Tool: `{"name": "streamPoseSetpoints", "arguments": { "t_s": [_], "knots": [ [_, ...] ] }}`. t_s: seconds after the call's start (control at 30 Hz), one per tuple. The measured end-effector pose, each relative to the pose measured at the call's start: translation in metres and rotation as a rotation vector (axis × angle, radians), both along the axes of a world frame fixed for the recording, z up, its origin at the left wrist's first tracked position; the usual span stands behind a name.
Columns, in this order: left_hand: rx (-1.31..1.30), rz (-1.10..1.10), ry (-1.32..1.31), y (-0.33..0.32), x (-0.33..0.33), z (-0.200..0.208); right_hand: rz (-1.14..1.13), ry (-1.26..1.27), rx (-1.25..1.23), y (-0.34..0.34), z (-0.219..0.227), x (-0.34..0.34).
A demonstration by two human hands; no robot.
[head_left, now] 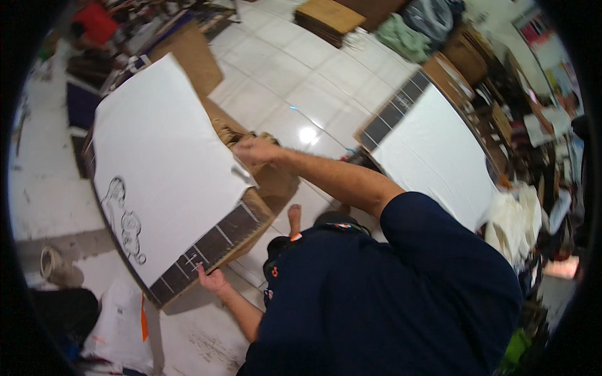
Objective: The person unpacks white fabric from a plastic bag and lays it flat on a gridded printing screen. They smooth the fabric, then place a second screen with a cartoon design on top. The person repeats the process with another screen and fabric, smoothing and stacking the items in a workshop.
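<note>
A white cloth with a black outline drawing along its left side covers most of a dark board with white ruled marks. My left hand is at the board's near edge, with a fingertip over the top and the other fingers partly hidden; it appears to grip the edge. Farther up, my right hand is closed beside the cloth's right edge, near some brownish fibrous material. Blur hides what its fingers hold. Near it, the cloth's edge is slightly lifted and folded.
To the right stands a second dark marked board bearing a white cloth. Brown cardboard lies under the first board's right side. A cup-like container and a white bag are at the left. Stacked brown sheets lie far back.
</note>
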State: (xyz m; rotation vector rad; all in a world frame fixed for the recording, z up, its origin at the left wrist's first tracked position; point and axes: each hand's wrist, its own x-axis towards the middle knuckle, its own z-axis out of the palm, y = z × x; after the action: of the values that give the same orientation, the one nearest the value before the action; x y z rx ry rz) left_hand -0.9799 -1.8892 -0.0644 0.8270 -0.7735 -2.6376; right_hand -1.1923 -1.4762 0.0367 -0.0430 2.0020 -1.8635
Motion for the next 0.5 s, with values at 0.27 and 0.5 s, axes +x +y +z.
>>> {"name": "streamPoseSetpoints", "arguments": {
  "t_s": [0.27,0.5],
  "knots": [
    [-0.103,-0.12,-0.12,-0.018,-0.011,-0.004,-0.092,-0.237,0.449,0.163,-0.044,0.282],
    [-0.46,-0.899,-0.153,0.101,0.055,0.023,-0.956,-0.708,0.106,0.277,-0.039,0.491]
  ]
}}
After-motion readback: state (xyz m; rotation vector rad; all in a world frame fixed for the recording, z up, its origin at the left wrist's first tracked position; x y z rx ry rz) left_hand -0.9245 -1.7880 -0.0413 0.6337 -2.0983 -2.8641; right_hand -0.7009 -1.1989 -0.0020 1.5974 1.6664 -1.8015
